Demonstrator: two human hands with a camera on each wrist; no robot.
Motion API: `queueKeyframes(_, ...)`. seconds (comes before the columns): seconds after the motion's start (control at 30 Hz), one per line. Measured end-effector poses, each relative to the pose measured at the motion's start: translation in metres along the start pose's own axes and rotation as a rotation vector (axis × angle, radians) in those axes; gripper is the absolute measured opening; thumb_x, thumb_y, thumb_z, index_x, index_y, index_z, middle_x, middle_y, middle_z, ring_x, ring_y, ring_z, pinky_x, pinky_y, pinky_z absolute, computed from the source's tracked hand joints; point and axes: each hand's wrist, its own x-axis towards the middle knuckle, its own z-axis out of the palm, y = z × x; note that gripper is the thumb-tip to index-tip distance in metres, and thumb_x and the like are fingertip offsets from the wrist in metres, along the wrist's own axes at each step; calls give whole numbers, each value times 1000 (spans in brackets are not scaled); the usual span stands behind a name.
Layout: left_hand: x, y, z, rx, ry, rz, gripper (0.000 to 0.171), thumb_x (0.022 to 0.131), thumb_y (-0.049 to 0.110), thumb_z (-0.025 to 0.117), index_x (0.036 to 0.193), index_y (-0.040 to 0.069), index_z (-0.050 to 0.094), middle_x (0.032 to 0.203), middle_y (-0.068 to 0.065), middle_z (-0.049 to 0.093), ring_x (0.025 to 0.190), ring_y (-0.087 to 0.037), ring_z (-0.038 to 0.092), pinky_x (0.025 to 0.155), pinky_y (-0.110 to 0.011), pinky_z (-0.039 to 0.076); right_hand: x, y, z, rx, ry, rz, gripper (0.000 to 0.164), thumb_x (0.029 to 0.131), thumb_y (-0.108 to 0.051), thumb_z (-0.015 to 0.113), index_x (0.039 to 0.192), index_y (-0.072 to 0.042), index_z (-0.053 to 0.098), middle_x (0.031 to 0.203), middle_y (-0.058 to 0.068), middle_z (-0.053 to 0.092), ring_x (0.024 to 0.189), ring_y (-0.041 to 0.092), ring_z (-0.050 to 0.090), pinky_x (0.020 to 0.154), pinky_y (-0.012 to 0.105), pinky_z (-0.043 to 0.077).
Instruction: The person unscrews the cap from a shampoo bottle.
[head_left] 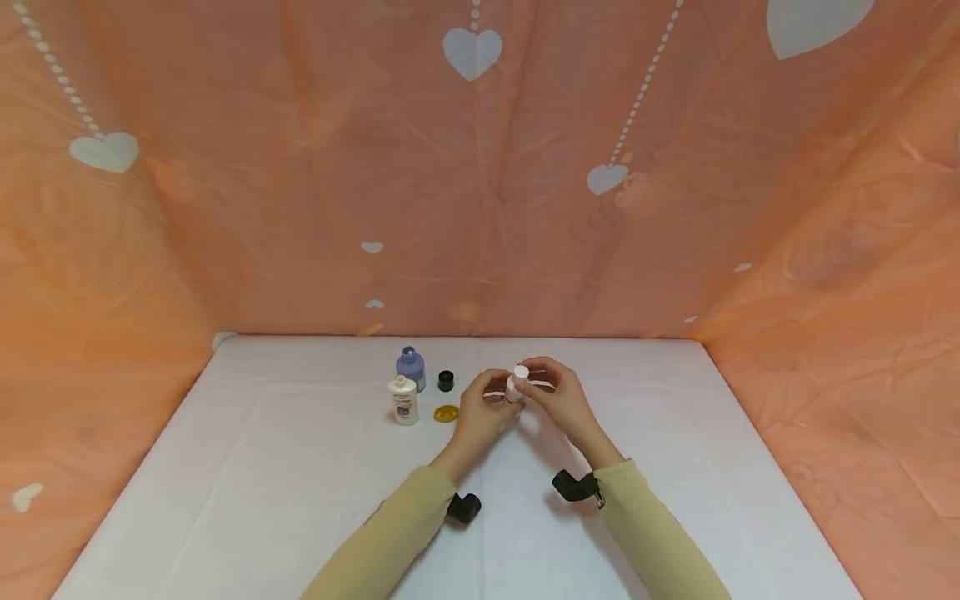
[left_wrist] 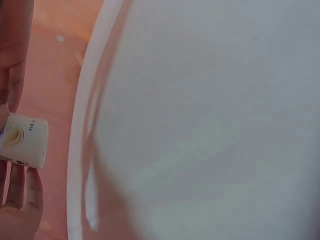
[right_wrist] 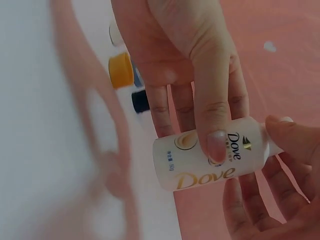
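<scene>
Both hands hold a small white Dove bottle (head_left: 513, 392) above the table, and it appears tilted. My left hand (head_left: 480, 410) grips the body, its thumb pressed on the label side of the bottle (right_wrist: 200, 173) in the right wrist view. At the neck end, my right hand (head_left: 561, 400) pinches the white cap (head_left: 521, 372) with thumb and fingers. The right wrist view shows that cap mostly covered by the right hand's fingers. Only the bottom end of the bottle (left_wrist: 32, 142) shows at the left edge of the left wrist view.
Left of the hands stand a blue bottle (head_left: 411, 367) and a white labelled bottle (head_left: 404, 404), both uncapped. A black cap (head_left: 446, 381) and a yellow cap (head_left: 446, 413) lie beside them. The white table (head_left: 262, 500) meets orange curtains (head_left: 480, 208) at back and sides.
</scene>
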Motion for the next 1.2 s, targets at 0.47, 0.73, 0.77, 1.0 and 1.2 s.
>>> queueKeyframes(0.47, -30, 32, -16, 101, -30, 0, 44, 75, 1, 80, 114, 3, 61, 107, -11, 63, 98, -27, 60, 84, -42, 53, -15, 11, 13, 108, 8, 19, 32, 84, -9, 74, 113, 1, 63, 108, 11, 64, 102, 29, 59, 83, 30, 52)
queueKeyframes(0.73, -47, 74, -32, 46, -67, -79, 42, 78, -2, 77, 116, -2, 60, 109, -18, 62, 95, -34, 61, 83, -44, 53, -24, 7, 21, 280, -19, 106, 36, 90, -12, 68, 121, 2, 60, 113, 13, 64, 104, 21, 59, 88, 32, 51)
queueKeyframes(0.77, -48, 75, -33, 42, -70, -86, 43, 78, -2, 77, 117, -2, 60, 108, -18, 62, 95, -34, 61, 83, -43, 53, -25, 7, 21, 297, -21, 112, 35, 91, -13, 66, 122, 3, 60, 113, 13, 63, 104, 21, 59, 89, 34, 51)
queueKeyframes(1.0, -53, 76, -40, 46, -61, -65, 43, 75, -3, 78, 115, -3, 63, 106, -18, 65, 90, -36, 62, 78, -46, 54, -31, 2, 27, 413, -11, 158, 41, 97, -24, 57, 122, 9, 56, 113, 13, 64, 109, 28, 57, 97, 48, 44)
queueKeyframes(1.2, -60, 78, -43, 51, -83, -85, 43, 74, -3, 79, 115, -5, 63, 103, -19, 65, 89, -35, 63, 78, -48, 54, -36, 4, 36, 458, 27, 194, 37, 96, -18, 60, 119, 10, 55, 106, 10, 63, 101, 23, 58, 92, 44, 48)
